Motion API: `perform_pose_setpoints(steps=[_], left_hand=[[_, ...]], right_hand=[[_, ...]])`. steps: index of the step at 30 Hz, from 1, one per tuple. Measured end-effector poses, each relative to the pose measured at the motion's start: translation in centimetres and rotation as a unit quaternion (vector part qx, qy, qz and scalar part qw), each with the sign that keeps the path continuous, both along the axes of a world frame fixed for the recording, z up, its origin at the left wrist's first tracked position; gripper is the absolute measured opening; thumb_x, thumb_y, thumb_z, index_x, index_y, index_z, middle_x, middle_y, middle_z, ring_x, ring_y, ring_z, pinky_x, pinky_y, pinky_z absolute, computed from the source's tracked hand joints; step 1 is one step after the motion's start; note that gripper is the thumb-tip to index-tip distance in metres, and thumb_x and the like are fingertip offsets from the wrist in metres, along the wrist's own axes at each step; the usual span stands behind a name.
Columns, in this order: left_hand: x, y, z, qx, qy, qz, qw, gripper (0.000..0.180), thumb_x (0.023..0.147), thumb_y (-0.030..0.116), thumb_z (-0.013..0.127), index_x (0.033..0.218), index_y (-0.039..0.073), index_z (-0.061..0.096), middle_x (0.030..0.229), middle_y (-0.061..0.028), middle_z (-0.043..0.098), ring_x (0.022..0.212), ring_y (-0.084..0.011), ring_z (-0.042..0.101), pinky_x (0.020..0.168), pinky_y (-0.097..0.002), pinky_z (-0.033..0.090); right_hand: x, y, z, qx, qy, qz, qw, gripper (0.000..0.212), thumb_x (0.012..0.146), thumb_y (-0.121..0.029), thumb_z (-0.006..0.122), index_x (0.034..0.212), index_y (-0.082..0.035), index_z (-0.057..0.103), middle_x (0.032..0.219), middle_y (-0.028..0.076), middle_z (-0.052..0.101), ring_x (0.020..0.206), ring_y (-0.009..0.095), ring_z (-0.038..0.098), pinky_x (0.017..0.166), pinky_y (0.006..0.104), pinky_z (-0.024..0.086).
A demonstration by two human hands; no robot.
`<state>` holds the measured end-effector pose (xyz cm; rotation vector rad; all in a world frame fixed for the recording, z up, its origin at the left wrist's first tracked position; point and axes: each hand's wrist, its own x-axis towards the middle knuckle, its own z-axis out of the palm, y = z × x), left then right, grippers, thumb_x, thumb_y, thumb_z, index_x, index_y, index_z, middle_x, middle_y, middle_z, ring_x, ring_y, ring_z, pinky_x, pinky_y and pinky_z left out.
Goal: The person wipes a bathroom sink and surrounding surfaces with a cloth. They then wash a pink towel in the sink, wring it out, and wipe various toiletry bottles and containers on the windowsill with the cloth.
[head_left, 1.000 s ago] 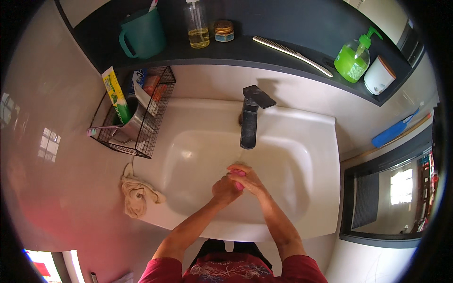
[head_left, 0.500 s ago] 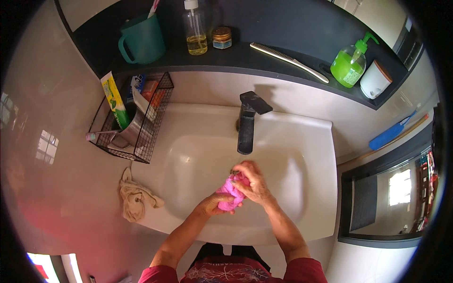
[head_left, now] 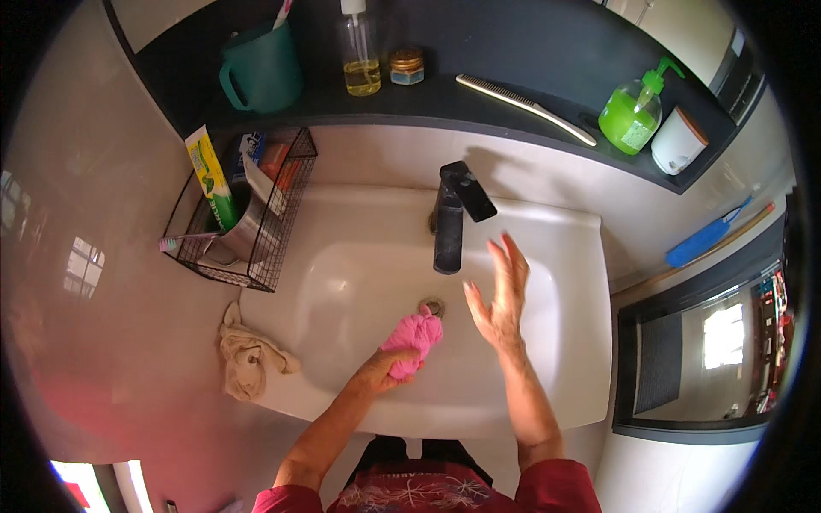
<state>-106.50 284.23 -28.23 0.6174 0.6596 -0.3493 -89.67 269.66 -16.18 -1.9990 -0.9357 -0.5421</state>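
Observation:
A bunched pink cloth (head_left: pixel 414 337) is held over the white sink (head_left: pixel 342 295), its top end near the drain (head_left: pixel 434 305). My left hand (head_left: pixel 386 368) is wrapped round the cloth's lower part. To the right of the cloth, my right hand (head_left: pixel 503 299) is raised with fingers spread and nothing in it. Its fingertips are a little below and right of the black faucet (head_left: pixel 447 235), apart from it. The faucet's handle (head_left: pixel 469 191) points toward the right and front. No stream of water shows under the spout.
A beige cloth (head_left: pixel 252 359) lies on the sink's left rim. Behind it stands a wire basket (head_left: pixel 272 256) with a toothpaste tube (head_left: pixel 210 178) and metal mug (head_left: pixel 244 235). The dark shelf (head_left: pixel 410 111) above carries a green mug (head_left: pixel 262 73), bottles, a comb (head_left: pixel 523 109) and a white jar (head_left: pixel 680 142).
My right hand has let go of the pink cloth and moved right and up toward the faucet, its fingers opening. My left hand keeps the cloth. The faucet handle looks turned more toward the front.

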Motion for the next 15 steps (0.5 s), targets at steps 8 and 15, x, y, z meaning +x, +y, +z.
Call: perform_pose_setpoints(steps=[8, 15], left_hand=[[1.3, -1.9, 0.9, -0.065, -0.085, -0.062, 0.992, 0.043, 0.075, 0.017, 0.072, 0.113, 0.013, 0.053, 0.096, -0.0031, 0.062, 0.081, -0.0151, 0.060, 0.052, -0.0266, 0.045], [2.7, -1.2, 2.9, -0.003, -0.091, -0.171, 0.981, 0.039, 0.074, 0.019, 0.076, 0.106, 0.016, 0.055, 0.090, 0.0010, 0.060, 0.078, -0.0101, 0.058, 0.052, -0.0244, 0.044]], right_hand=[[-3.8, -0.3, -10.5, 0.194, 0.605, 0.278, 0.720, 0.062, 0.074, -0.014, 0.076, 0.128, -0.005, 0.048, 0.125, 0.013, 0.052, 0.116, 0.021, 0.049, 0.093, 0.0336, 0.044], [-2.4, 0.9, -3.8, -0.065, 0.285, 0.397, 0.870, 0.049, 0.066, -0.003, 0.073, 0.114, -0.006, 0.062, 0.123, 0.013, 0.056, 0.114, 0.026, 0.054, 0.093, 0.0362, 0.046]])
